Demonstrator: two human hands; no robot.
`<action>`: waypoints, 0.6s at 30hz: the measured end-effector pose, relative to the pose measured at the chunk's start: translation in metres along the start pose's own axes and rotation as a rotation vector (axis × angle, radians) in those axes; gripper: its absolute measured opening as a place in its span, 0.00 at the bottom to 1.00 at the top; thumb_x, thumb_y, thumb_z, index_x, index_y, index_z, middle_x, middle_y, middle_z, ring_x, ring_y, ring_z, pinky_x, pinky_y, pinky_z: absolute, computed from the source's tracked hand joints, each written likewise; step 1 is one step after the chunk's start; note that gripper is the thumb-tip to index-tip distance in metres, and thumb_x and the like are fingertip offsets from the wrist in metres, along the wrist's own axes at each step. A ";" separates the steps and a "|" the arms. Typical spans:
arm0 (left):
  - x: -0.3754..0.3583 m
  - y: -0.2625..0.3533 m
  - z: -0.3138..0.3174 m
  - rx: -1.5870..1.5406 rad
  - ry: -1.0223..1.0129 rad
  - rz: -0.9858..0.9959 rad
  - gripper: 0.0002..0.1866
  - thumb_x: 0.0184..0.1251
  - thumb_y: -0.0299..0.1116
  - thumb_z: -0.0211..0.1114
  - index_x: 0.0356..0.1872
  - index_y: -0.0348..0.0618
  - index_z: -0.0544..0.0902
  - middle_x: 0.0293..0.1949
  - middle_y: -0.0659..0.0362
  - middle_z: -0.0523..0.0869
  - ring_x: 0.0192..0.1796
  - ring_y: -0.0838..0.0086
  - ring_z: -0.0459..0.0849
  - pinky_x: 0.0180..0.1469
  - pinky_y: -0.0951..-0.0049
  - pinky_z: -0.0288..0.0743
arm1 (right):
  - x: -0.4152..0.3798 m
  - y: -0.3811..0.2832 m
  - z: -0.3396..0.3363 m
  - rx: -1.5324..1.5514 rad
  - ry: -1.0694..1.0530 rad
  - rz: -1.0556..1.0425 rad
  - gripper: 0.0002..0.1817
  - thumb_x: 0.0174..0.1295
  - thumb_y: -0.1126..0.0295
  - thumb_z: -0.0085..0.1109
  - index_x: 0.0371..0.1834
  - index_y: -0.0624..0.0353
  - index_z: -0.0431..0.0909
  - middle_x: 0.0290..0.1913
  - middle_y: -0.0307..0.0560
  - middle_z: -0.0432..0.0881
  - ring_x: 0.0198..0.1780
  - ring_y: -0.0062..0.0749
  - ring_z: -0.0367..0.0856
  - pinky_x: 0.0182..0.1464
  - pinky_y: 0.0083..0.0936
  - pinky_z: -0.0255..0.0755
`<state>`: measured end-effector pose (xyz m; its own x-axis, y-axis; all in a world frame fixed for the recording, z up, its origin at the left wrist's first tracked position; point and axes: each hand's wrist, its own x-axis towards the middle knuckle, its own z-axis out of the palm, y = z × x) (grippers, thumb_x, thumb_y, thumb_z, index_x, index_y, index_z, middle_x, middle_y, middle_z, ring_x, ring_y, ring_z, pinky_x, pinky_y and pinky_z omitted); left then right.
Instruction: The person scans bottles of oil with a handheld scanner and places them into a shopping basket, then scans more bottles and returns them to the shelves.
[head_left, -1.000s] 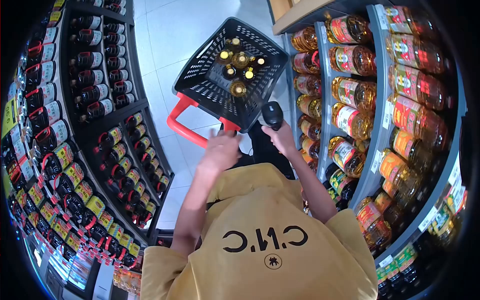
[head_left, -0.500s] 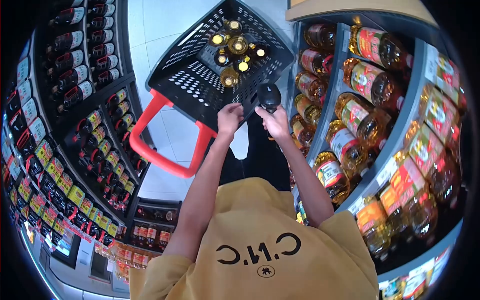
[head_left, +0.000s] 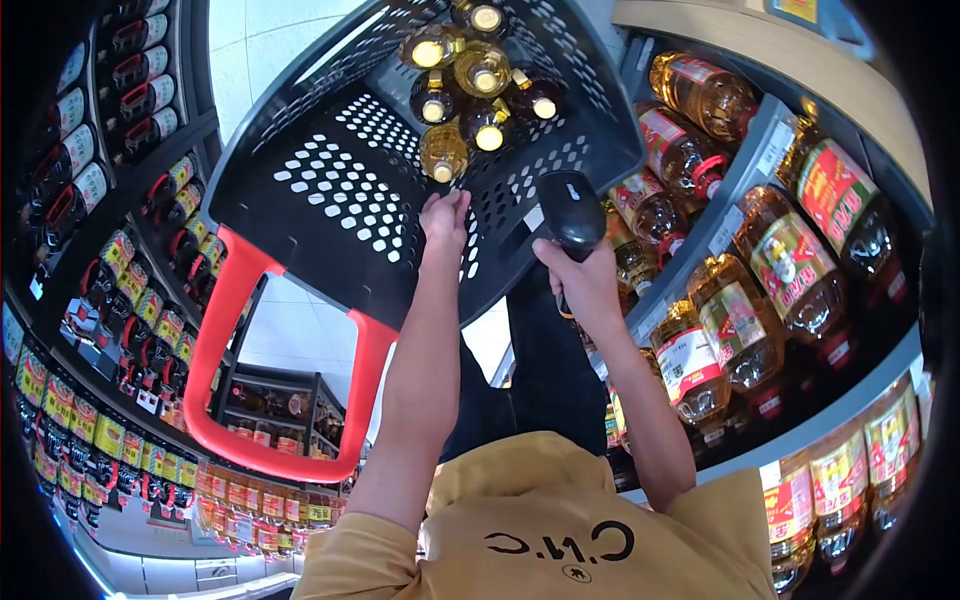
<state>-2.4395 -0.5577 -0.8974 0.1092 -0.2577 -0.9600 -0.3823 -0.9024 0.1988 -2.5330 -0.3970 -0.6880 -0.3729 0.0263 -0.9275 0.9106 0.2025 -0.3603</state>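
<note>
My left hand [head_left: 446,214] reaches into the black perforated basket [head_left: 330,215], its fingers loosely spread with nothing visible between them, just below the nearest bottle [head_left: 443,152]. Several bottles of amber or dark liquid with light caps stand together at the basket's far end. To the right, my right hand [head_left: 588,282] is wrapped round the handle of a black handheld scanner [head_left: 573,212], whose head is over the basket's near right side. The basket's red handle [head_left: 215,340] hangs out toward the lower left.
Shelves of large oil bottles [head_left: 790,262] rise close on the right, behind a grey shelf edge [head_left: 750,185]. Racks of dark bottles [head_left: 75,160] line the left side. Pale floor tiles [head_left: 240,70] show beyond the basket and below it.
The basket looks larger and nearer. My left hand has moved from its near edge further inside, toward the bottles, and its fingers have straightened. The scanner has shifted right and lower with my right hand.
</note>
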 end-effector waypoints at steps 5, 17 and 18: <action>0.041 -0.010 -0.007 -0.209 0.116 -0.037 0.26 0.77 0.27 0.51 0.72 0.32 0.57 0.67 0.37 0.65 0.64 0.51 0.75 0.64 0.57 0.79 | 0.008 -0.011 -0.004 -0.041 0.019 0.036 0.11 0.60 0.67 0.71 0.37 0.61 0.80 0.21 0.34 0.76 0.19 0.14 0.72 0.20 0.16 0.63; 0.093 0.026 0.027 -0.167 -0.301 -0.288 0.35 0.75 0.61 0.52 0.74 0.53 0.64 0.70 0.52 0.72 0.70 0.54 0.72 0.72 0.38 0.60 | 0.017 -0.017 0.011 -0.116 0.005 -0.028 0.12 0.60 0.72 0.71 0.43 0.63 0.80 0.33 0.37 0.83 0.34 0.18 0.80 0.38 0.20 0.73; 0.094 0.026 0.027 -0.164 -0.296 -0.285 0.34 0.74 0.60 0.53 0.73 0.54 0.65 0.69 0.52 0.73 0.69 0.54 0.73 0.72 0.37 0.61 | 0.018 -0.015 0.014 -0.132 0.007 -0.029 0.12 0.60 0.72 0.71 0.44 0.63 0.80 0.35 0.38 0.84 0.36 0.19 0.81 0.41 0.22 0.74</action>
<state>-2.4645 -0.5962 -0.9874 -0.0875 0.0976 -0.9914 -0.2218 -0.9721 -0.0762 -2.5505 -0.4130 -0.7006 -0.4006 0.0254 -0.9159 0.8680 0.3306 -0.3705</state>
